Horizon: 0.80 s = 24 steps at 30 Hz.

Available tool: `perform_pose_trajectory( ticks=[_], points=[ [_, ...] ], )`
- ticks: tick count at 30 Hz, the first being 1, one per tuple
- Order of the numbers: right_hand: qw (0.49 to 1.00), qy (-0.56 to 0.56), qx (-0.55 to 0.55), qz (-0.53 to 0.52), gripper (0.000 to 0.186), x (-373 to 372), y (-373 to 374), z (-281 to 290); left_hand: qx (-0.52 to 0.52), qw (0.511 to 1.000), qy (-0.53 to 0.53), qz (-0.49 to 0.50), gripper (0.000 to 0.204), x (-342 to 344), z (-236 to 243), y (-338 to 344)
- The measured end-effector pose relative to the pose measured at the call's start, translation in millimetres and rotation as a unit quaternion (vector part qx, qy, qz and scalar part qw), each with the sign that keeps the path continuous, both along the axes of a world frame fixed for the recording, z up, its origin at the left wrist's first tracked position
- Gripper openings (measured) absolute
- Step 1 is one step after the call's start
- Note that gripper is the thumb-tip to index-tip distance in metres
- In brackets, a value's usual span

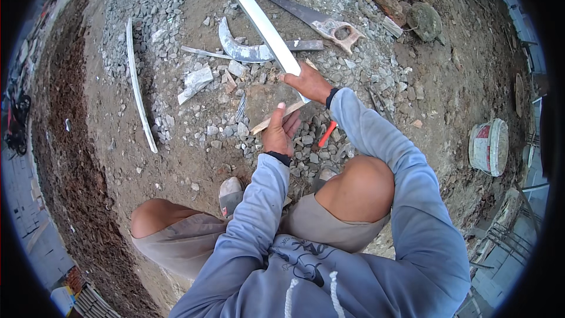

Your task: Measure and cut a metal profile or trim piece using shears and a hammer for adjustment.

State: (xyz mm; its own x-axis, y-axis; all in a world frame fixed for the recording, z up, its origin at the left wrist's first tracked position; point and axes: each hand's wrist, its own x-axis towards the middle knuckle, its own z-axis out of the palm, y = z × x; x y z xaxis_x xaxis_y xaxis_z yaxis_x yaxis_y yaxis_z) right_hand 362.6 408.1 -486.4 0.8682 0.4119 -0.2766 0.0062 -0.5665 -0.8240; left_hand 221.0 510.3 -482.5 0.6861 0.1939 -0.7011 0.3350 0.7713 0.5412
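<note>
My right hand (312, 84) is wrapped round the lower end of a long white strip (259, 17), which runs up and away to the top left. Below it, my left hand (280, 132) holds a short, thin piece of bare wood (268, 122), thumb on one side and fingers on the other. The wood's far end meets the strip's end under my right hand; whether they are joined cannot be seen. A red-handled tool (328, 133) lies on the gravel close to my right forearm.
Beyond my hands lie a handsaw (318, 20), a curved grey-white piece (244, 52) and a dark bar (306, 45). Another pale strip (136, 88) rests at left. A white bucket (488, 147) is at right. Stones and gravel (159, 0) cover much of the dirt.
</note>
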Motion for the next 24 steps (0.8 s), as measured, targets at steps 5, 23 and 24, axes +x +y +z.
perform_pose_trajectory(
  ticks=[5,23,24],
  points=[
    [1.000,0.024,0.011,-0.001,0.061,-1,-4,3,0.008,1.000,0.021,-0.008,0.057,2,2,-2],
    [1.000,0.016,-0.022,-0.012,0.058,-5,-11,2,-0.033,0.998,0.029,-0.047,0.063,4,-16,-1],
    [1.000,0.016,-0.022,-0.012,0.058,-4,-13,-3,-0.033,0.998,0.029,-0.046,0.063,4,-18,-3]
  ],
)
